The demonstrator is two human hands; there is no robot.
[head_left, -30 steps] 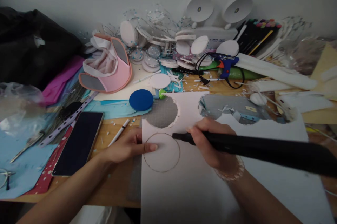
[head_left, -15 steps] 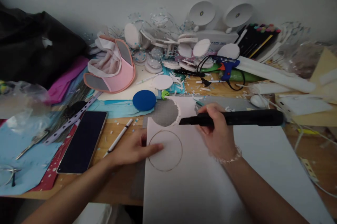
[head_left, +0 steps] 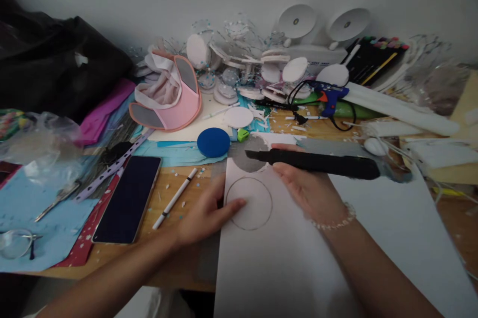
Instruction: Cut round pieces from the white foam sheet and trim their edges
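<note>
A white board (head_left: 284, 253) with a pencilled circle on it lies in front of me. Its far edge has a rough round cut-out, through which a grey cutting mat (head_left: 246, 153) shows. My left hand (head_left: 212, 211) clasps the board's left edge, thumb on top inside the circle and fingers underneath. A black utility knife (head_left: 324, 161) rests across my right hand (head_left: 302, 183), its dark blade pointing left above the cut-out. The right fingers are partly hidden behind the knife, close to the board's far edge.
Left of the board lie a white pen (head_left: 175, 198), a phone (head_left: 129, 198) and scissors (head_left: 58, 201). A blue disc (head_left: 213, 142), pink visor (head_left: 181, 109), white discs (head_left: 239, 117) and a blue glue gun (head_left: 332, 99) crowd the back. Cables (head_left: 396, 149) run at right.
The knife has shifted left and slightly up against the board, and my right hand has turned with its fingers reaching farther. The view has swung slightly left. My left hand keeps its hold.
</note>
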